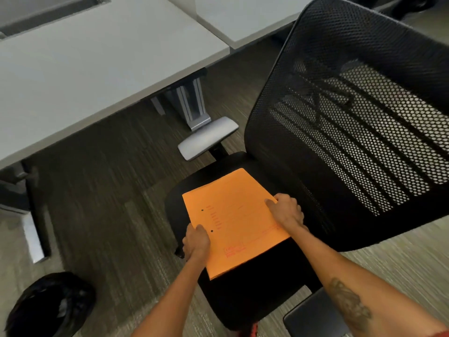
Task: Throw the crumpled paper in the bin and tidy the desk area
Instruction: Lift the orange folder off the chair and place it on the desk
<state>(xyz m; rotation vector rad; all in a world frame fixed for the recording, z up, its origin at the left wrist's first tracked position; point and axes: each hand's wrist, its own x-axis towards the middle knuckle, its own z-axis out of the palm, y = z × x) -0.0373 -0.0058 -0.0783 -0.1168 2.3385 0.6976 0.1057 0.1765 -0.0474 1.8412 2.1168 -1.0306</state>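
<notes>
Biggest thing in shot is the grey table [85, 76], stretching away up and to the left of both hands, with a second grey top [243, 18] butted against it further off. Right of the hands looms the black office chair [352, 130], its mesh back tilted over the right hand. The seat [255, 288] runs directly beneath both hands. Striped carpet [109, 190] fills the floor left of the left hand. The metal table leg [192, 103] stands beyond the hands.

Now the bin [48, 305]. It sits on the carpet well to the left of the left hand and nearer the person, lined with a black bag. A pale shape shows inside, but it is too blurred to tell what it is.

A grey armrest [207, 138] sits just beyond the hands, and a dark one [313, 317] lies under the right forearm.

On the seat lies the orange folder stack [233, 215], held between both hands. Two black dots mark it near the left hand, and there is red print across it, too smeared to read.

The left hand [195, 242] curls round the stack's near-left edge, thumb on top. The right hand [286, 210] grips the right edge the same way, thumb pressed on the orange face.
</notes>
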